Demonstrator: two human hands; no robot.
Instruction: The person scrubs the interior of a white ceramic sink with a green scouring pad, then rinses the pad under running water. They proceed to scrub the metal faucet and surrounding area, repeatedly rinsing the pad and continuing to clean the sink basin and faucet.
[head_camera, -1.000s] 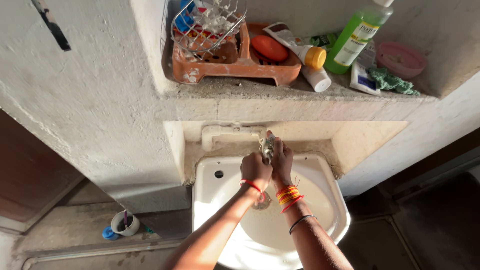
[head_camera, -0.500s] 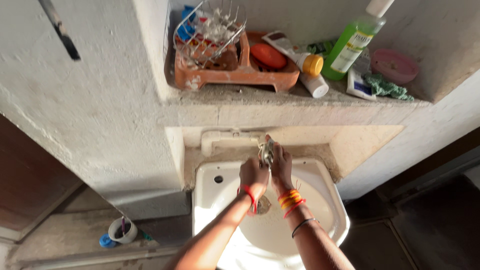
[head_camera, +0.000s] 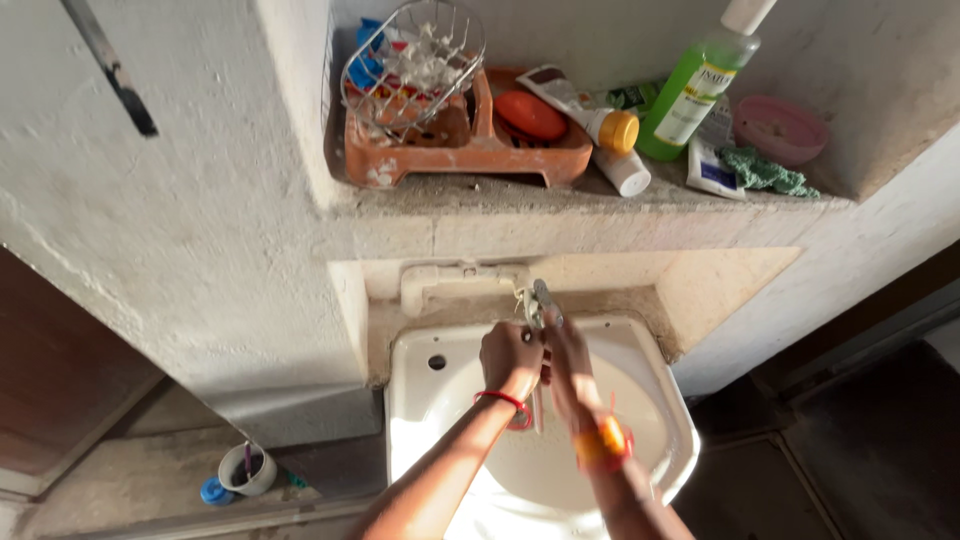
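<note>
Below the cluttered shelf (head_camera: 600, 200), centre frame, my left hand (head_camera: 510, 352) is curled under the tap (head_camera: 537, 305); my right hand (head_camera: 566, 350) lies spread just beside it, blurred, over the sink (head_camera: 420, 400).

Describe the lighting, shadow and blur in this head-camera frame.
Head view: warm sunlight falls on the shelf and the white sink, glaring at the basin's near edge; the floor at right lies in deep shadow; the right hand is smeared by motion blur, while the left hand and the tap look sharp; straight wall edges bow, a wide-angle effect.
</note>
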